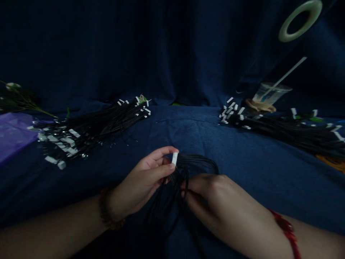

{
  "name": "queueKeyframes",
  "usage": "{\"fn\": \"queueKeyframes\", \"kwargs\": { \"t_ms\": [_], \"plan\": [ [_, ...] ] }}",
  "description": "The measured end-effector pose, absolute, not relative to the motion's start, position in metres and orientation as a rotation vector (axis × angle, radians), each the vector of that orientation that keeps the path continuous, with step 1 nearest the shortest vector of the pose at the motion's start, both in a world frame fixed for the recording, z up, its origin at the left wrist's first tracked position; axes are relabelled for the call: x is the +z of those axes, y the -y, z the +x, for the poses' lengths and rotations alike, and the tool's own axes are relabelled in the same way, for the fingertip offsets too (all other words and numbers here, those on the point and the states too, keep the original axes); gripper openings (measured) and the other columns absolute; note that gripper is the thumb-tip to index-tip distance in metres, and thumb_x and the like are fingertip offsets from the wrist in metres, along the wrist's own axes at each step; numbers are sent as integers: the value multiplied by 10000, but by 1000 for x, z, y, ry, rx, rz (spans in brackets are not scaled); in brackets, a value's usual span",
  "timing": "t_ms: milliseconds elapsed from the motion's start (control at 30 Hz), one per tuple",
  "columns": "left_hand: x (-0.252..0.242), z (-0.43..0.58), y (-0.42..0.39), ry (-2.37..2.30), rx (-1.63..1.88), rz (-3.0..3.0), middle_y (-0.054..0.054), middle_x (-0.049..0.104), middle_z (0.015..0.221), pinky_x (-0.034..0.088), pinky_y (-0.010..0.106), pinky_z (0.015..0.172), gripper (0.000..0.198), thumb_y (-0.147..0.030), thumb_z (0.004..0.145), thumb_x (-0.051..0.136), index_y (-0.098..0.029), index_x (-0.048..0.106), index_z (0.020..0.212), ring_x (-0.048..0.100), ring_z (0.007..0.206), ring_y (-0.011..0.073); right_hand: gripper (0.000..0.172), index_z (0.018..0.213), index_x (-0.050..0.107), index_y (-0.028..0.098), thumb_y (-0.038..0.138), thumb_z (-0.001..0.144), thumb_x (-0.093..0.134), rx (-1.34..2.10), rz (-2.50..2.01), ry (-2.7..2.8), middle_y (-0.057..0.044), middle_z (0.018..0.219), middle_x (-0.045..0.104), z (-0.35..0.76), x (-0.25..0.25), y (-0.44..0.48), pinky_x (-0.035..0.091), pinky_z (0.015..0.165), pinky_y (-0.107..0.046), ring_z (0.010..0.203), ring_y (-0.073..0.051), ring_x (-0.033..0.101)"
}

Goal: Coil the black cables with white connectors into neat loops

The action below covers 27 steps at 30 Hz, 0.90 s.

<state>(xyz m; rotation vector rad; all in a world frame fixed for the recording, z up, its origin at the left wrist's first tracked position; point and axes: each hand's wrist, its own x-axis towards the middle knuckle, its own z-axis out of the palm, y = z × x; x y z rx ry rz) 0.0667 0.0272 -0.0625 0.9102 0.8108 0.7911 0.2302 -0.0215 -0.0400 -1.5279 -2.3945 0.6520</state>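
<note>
Between the thumb and index finger of my left hand (pixel 147 176) is a small white connector (pixel 175 158), gripped by its ends. Black wires (pixel 199 160) run from it, looping out to the right and hanging down in front of me. Just right of the connector, my right hand (pixel 218 201) is closed, its thumb and fingers pinching some of those black wires. Its fingertips are partly hidden, so how many strands it holds I cannot tell.
Bundles of black wires with white connectors lie at the left (pixel 88 126) and right (pixel 280 127). A purple plastic bag (pixel 16 135) and green plant stems (pixel 29 104) are far left. Behind the right bundle stand a clear cup (pixel 272 94) with a straw and a tape roll (pixel 260 106). Blue cloth (pixel 188 126) covers the surface.
</note>
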Motion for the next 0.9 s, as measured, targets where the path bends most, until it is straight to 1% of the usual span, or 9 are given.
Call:
{"fn": "queueKeyframes", "kwargs": {
  "t_ms": [200,267,367,467,567,633,733,833,900],
  "plan": [
    [-61,65,-28,-804,801,908,-34,534,691,344,164,556,280,-163,730,635,-215,586,1001,460,605,59,205,867,599,185,114,762,437,800,-1531,2212,5,705,612,237,-34,17,369,487,-197,549,-94,536],
    [-60,65,-29,-844,812,890,-35,522,685,345,171,561,284,-150,723,632,-212,583,995,461,603,60,248,922,586,187,101,759,420,1100,-1470,2082,16,670,593,245,-22,14,399,483,-175,538,-84,534],
    [-59,66,-30,-880,814,890,-38,509,672,342,169,554,292,-161,723,637,-212,574,1004,457,591,57,212,713,616,153,114,757,413,1629,-1303,1798,13,584,555,267,2,8,425,473,-142,506,-62,525],
    [-61,67,-31,-860,807,908,-42,512,665,334,160,536,297,-153,719,642,-212,573,1001,451,576,51,232,731,666,215,132,769,453,1858,-1041,1584,31,613,595,299,18,0,428,475,-123,511,-47,561],
    [-64,67,-32,-852,818,915,-46,515,665,331,158,529,312,-135,702,644,-213,573,995,448,571,49,140,830,690,265,198,761,589,1656,-925,1727,26,636,624,325,22,-11,445,484,-134,530,-62,577],
    [-66,67,-32,-844,832,933,-45,518,677,333,162,535,318,-144,702,644,-219,572,1003,449,582,51,58,764,692,273,279,740,639,1405,-924,1714,27,719,649,331,20,-16,479,562,-173,634,-81,600],
    [-68,66,-31,-844,842,963,-39,525,708,340,171,562,309,-184,728,635,-228,567,1026,448,609,55,285,649,654,276,350,851,467,1135,-945,1381,125,930,641,319,20,-18,456,682,-223,830,-67,594],
    [-70,65,-31,-836,842,1006,-32,524,725,332,173,573,295,-197,753,622,-230,563,1040,438,626,57,567,767,627,222,248,925,83,1073,-1016,1114,200,1011,585,297,19,-11,350,496,-162,583,45,528],
    [-72,65,-31,-826,847,1053,-25,528,755,333,175,590,286,-197,767,612,-233,563,1047,441,650,61,583,872,602,195,257,911,23,1217,-1006,1153,171,919,604,284,17,-3,266,403,-135,380,80,387]
  ]
}}
